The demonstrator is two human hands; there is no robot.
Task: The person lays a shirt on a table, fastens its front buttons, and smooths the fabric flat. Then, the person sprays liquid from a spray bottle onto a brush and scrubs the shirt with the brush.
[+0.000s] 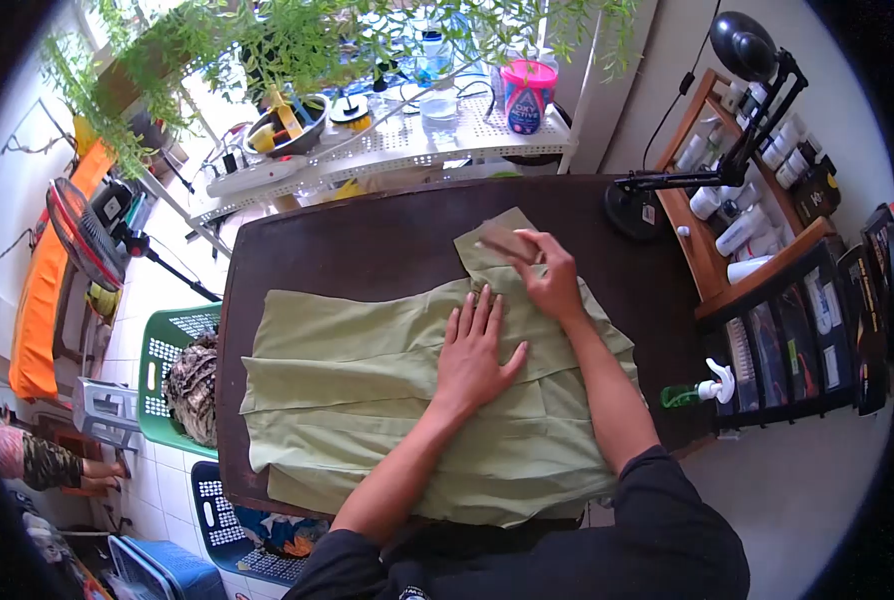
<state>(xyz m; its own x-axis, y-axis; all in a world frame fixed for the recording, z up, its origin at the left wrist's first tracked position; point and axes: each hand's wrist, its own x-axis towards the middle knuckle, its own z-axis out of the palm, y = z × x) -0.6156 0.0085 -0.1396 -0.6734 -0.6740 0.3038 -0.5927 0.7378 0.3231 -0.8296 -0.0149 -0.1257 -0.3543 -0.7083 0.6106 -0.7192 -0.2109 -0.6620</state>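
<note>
A light green garment (pixel 367 370) lies spread over the dark brown table (pixel 297 240), with folds and seams running across it. My left hand (pixel 477 355) rests flat on the cloth near its middle, fingers spread. Just beyond it, my right hand (pixel 552 275) grips a brown block-shaped brush (pixel 508 242) over the narrow upper part of the garment. The brush is smeared by motion, and its underside is hidden, so I cannot tell whether it touches the cloth.
A black desk lamp (pixel 632 208) stands at the table's back right. Near the right edge is a green spray bottle (pixel 682 396). Beyond the table, a white perforated shelf (pixel 467 145) holds a pink tub (pixel 527 98). Laundry baskets (pixel 157 380) and a fan (pixel 85 235) stand left; another person's legs (pixel 72 465) show there.
</note>
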